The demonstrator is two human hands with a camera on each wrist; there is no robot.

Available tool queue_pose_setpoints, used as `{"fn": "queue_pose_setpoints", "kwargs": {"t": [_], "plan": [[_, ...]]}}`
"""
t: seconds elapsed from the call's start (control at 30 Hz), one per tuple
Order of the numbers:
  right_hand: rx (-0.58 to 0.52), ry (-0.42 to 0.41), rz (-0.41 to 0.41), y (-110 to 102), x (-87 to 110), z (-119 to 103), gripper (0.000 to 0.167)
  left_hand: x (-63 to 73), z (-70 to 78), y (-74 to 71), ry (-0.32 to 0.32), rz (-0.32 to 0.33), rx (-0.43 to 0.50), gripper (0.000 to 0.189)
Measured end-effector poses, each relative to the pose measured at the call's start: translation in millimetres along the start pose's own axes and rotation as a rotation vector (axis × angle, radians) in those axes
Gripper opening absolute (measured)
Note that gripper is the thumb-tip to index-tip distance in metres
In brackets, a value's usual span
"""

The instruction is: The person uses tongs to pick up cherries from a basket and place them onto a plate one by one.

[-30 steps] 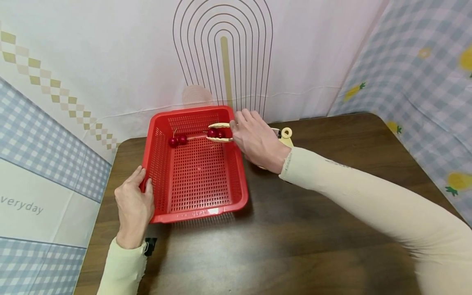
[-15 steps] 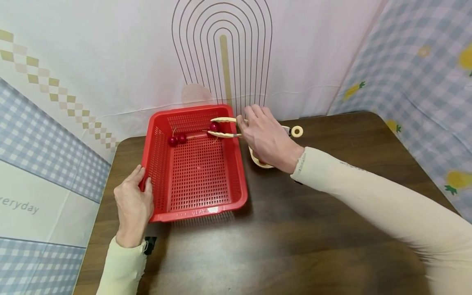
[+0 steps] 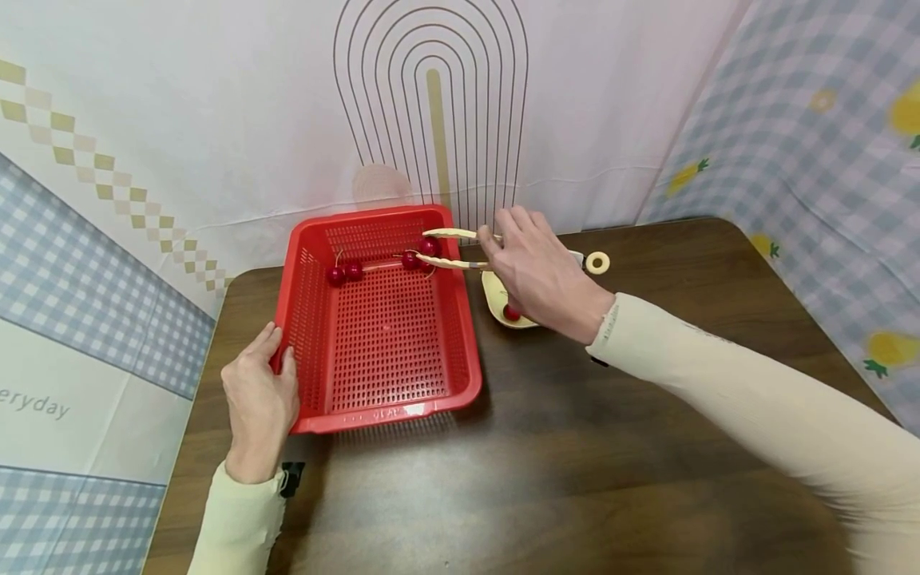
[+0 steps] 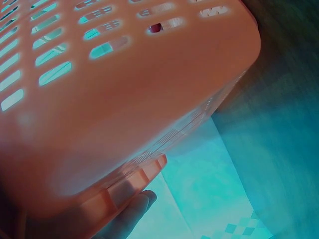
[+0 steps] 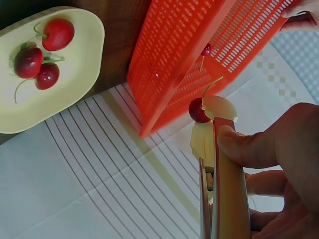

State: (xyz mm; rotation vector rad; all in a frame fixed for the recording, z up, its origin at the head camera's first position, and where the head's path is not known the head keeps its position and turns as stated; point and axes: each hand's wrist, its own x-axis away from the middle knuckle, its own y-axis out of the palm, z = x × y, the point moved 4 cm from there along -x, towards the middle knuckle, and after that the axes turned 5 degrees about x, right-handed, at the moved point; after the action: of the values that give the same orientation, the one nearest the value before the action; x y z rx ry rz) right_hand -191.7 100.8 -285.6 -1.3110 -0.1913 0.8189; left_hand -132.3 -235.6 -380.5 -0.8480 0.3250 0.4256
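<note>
My left hand (image 3: 260,391) grips the left rim of a red plastic basket (image 3: 470,351); its fingertips (image 4: 144,198) show beneath the rim in the left wrist view. My right hand (image 3: 546,275) holds cream-tipped tongs (image 3: 456,263) reaching over the basket's right rim. Between the tong tips is a dark red cherry (image 3: 429,245), its stem upright in the right wrist view. Another cherry (image 3: 410,259) lies just left of the lower tip. Two more cherries, one of them a cherry (image 3: 336,276) with a raised stem, lie at the basket's far left.
Right of the basket, partly under my right hand, stands a cream dish (image 5: 82,82) with three cherries, including a bright red cherry (image 5: 58,34). All rests on a dark wooden table (image 3: 575,463) against a patterned cloth backdrop (image 3: 611,104).
My right hand and the tongs have moved right, and a cherry between the tips has shifted up and right, apart from its neighbour. More of the dish shows. The left hand stays put.
</note>
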Motion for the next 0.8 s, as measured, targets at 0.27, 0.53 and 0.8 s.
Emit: {"fn": "queue_pose_setpoints", "kwargs": {"t": [0.27,0.53,0.8], "plan": [[-0.023,0.024,0.033,3,7.3,7,0.037,0.3,0.2,0.5,-0.006,0.000,0.003,0.034],[-0.023,0.035,0.039,3,12.3,12,0.040,0.7,-0.6,0.3,-0.019,-0.007,0.001,0.035],[-0.038,0.055,0.058,0,20.2,19,0.026,0.2,-0.4,0.3,-0.021,-0.010,-0.003,0.035]]}}
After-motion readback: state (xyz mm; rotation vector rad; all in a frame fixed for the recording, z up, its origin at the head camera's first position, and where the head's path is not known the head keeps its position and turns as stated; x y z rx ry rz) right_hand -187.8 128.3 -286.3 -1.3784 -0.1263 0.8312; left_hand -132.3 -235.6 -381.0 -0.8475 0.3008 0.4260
